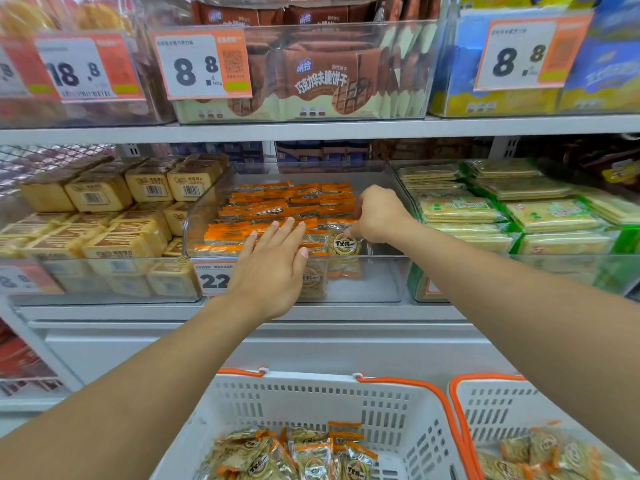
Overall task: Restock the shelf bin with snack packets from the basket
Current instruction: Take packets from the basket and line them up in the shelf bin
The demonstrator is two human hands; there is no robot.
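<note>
Snack packets (287, 206) filled the clear shelf bin (367, 282). Right hand (377, 214) pinched one packet (341, 242) at the bin's front; left hand (273, 268) lay flat on them, fingers straight, slightly apart. More packets sat in the white basket (311, 396) below the bin.

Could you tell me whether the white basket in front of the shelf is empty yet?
Not empty: snack packets lie in the white basket.

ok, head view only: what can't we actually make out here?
- Price tag on the clear bin: only "22" shows; the left hand covers the rest.
- Packet under the right hand: fingertip contact is hidden by the hand itself.
- Second basket: cut off by the right arm and frame edge.
- Small tag print: blurred.
</note>
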